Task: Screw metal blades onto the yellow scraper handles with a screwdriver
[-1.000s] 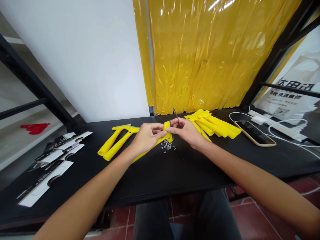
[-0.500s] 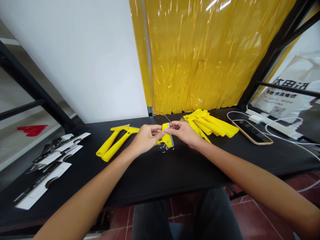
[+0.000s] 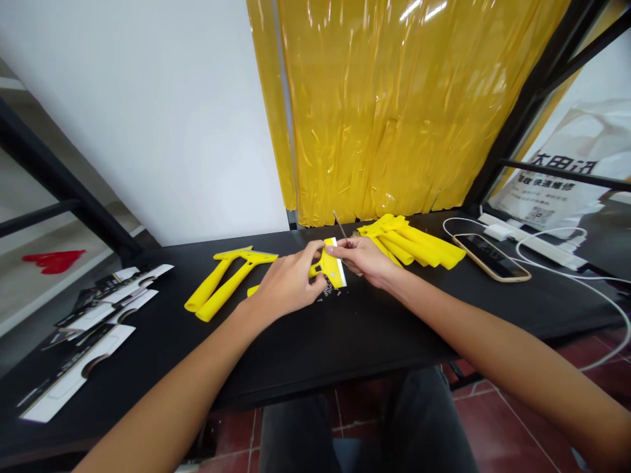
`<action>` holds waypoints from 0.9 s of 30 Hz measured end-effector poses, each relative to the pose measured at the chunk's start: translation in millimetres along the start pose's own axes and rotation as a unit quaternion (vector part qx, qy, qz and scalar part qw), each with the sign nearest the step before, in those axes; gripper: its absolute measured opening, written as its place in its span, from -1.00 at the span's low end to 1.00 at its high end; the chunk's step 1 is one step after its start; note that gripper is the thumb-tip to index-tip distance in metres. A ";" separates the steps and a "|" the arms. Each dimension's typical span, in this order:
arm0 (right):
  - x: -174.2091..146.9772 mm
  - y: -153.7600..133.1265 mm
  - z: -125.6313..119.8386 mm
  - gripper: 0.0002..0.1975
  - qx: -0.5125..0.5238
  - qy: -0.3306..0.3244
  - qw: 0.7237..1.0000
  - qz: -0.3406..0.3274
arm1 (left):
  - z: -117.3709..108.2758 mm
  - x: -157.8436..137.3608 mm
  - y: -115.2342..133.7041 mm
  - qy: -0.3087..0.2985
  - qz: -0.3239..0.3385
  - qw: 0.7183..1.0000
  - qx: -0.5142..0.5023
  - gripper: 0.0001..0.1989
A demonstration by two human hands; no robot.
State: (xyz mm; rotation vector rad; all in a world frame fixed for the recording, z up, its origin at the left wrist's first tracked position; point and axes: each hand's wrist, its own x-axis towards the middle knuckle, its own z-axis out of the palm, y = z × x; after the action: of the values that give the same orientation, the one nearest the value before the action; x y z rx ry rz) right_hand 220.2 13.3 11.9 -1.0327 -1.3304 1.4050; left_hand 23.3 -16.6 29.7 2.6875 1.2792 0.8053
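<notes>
My left hand is closed around a yellow scraper, with its handle partly under my palm and its head and pale edge toward the right. My right hand pinches a thin metal rod that looks like a screwdriver, its shaft pointing up and away. The right thumb is at the scraper's upper edge. Small screws lie scattered on the table just beneath the scraper head. Left of my left hand rest two yellow scrapers. Behind my right hand lies a pile of yellow scrapers.
Printed card sleeves lie on the left of the black table. A phone, white cables and a power strip are on the right. A yellow plastic curtain hangs behind, with black frame posts on both sides.
My left hand has shifted its grip back along the scraper, exposing more of the head. The rod in my right hand now stands up more. The view has shifted slightly.
</notes>
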 end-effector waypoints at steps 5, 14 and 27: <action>3.7 3.1 -5.8 -0.64 0.019 -0.012 1.000 0.016 | 9.2 -0.6 -6.9 0.007 0.054 0.996 0.075 -0.41; 1.2 1.8 -1.9 -0.65 -0.049 0.024 0.998 -0.012 | 16.0 -1.3 -19.1 -0.008 0.089 0.990 0.113 -0.45; -1.2 -10.7 -5.2 -0.80 0.118 -0.072 0.989 0.047 | -0.6 0.8 -11.4 0.008 0.072 0.976 0.207 -0.57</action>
State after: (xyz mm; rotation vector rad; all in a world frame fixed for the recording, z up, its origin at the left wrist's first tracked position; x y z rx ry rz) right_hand 226.3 13.4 22.2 -0.8569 -1.1946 1.6901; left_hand 15.3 -8.6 27.5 3.1335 1.4056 0.6300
